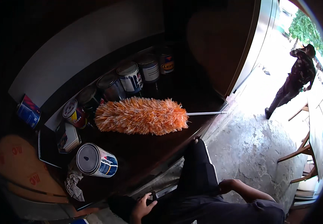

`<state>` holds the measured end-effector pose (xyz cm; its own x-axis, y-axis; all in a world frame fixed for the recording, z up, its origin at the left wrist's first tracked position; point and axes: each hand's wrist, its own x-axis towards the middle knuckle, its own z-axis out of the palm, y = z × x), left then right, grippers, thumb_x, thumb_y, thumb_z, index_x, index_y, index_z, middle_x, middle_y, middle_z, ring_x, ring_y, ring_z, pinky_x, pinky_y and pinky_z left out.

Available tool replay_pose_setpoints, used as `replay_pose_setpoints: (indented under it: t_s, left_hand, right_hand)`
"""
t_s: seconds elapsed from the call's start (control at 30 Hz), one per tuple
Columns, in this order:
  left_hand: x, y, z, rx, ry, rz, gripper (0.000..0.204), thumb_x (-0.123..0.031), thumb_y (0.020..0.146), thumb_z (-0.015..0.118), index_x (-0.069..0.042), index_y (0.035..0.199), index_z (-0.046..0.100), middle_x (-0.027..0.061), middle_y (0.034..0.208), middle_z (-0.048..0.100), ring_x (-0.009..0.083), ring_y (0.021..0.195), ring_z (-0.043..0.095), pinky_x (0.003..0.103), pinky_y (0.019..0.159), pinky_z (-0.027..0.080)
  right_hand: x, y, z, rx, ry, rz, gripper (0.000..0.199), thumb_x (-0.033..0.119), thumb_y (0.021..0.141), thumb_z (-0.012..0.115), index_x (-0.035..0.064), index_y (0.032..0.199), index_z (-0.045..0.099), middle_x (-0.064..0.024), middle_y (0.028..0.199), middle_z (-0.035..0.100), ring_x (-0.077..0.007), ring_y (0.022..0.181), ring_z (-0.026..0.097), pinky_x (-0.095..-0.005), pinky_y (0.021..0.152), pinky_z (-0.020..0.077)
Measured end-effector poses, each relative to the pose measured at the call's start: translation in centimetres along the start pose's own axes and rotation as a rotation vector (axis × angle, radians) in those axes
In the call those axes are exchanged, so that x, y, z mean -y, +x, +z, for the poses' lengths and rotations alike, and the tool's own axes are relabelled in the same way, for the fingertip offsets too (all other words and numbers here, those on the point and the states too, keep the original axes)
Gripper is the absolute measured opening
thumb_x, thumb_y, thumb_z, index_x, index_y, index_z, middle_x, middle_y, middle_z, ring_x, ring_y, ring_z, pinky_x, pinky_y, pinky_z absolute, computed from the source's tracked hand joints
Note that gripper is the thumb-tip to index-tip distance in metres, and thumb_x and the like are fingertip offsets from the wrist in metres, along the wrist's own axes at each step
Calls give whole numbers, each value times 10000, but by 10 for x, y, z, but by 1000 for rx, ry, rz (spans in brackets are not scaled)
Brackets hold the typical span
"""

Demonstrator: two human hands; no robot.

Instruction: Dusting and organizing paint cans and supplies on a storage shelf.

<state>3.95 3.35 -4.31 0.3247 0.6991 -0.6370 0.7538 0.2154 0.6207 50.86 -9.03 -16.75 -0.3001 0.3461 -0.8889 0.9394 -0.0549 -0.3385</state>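
Note:
My left hand (144, 207) is low in front of me by my lap. Its thumb and forefinger curve around a small dark thing too dim to make out. My right hand (229, 185) rests against my dark-trousered thigh with its fingers curled in. Whatever it may hold is hidden. In front of me a fluffy orange-and-white duster (141, 116) lies across the dark table (142, 149), its thin white handle pointing right past the edge. Nearest my left hand on the table are a large paint can (96, 160) and a crumpled grey cloth (74, 184).
A row of paint cans (130, 77) lines the table's back, with another blue can (28, 112) far left. A small book (68, 137) and a spiral notebook (48, 146) lie at left. Rightward, a person (298, 76) stands outside on concrete (243, 149), near a wooden-legged table (315, 138).

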Motion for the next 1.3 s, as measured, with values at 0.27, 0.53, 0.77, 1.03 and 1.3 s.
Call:
replay_pose_setpoints:
  t_s: [0.27, 0.53, 0.77, 1.03, 1.3]
  left_hand:
    - [2, 19, 14, 125, 42, 79, 670, -490, 876, 677, -111, 1393, 480, 156, 1308, 588, 327, 1263, 516, 456, 1035, 420]
    - [-4, 19, 19, 198, 117, 64, 689, -508, 876, 669, -144, 1419, 453, 151, 1334, 572, 328, 1272, 513, 452, 1038, 424]
    - [2, 27, 19, 110, 165, 81, 676, -403, 846, 743, -104, 1392, 480, 129, 1276, 626, 282, 1220, 568, 402, 1036, 433]
    - [-28, 37, 23, 204, 173, 242, 682, -433, 851, 729, -97, 1391, 482, 130, 1276, 625, 291, 1234, 561, 411, 1040, 433]
    - [-83, 43, 33, 383, 231, 440, 608, -439, 887, 694, -99, 1359, 518, 132, 1237, 641, 279, 1213, 578, 410, 1027, 455]
  right_hand:
    - [40, -83, 20, 232, 889, 235, 719, 566, 894, 630, 78, 1384, 434, -132, 1303, 562, -258, 1143, 571, -415, 937, 511]
    - [13, -65, 85, 80, 1364, -14, 612, 402, 922, 680, 89, 1383, 427, -140, 1232, 570, -232, 1131, 568, -390, 950, 513]
    - [39, -67, 79, -162, 1222, 164, 501, 374, 967, 625, 77, 1340, 469, -98, 1205, 609, -218, 1148, 557, -376, 993, 461]
    - [32, -60, 121, -90, 1485, 104, 609, 505, 961, 577, -17, 1273, 539, -93, 1215, 610, -187, 1141, 544, -341, 985, 439]
    - [32, -88, 107, -23, 1655, -36, 462, 409, 962, 620, -40, 1070, 634, -36, 983, 663, -139, 944, 592, -315, 862, 467]
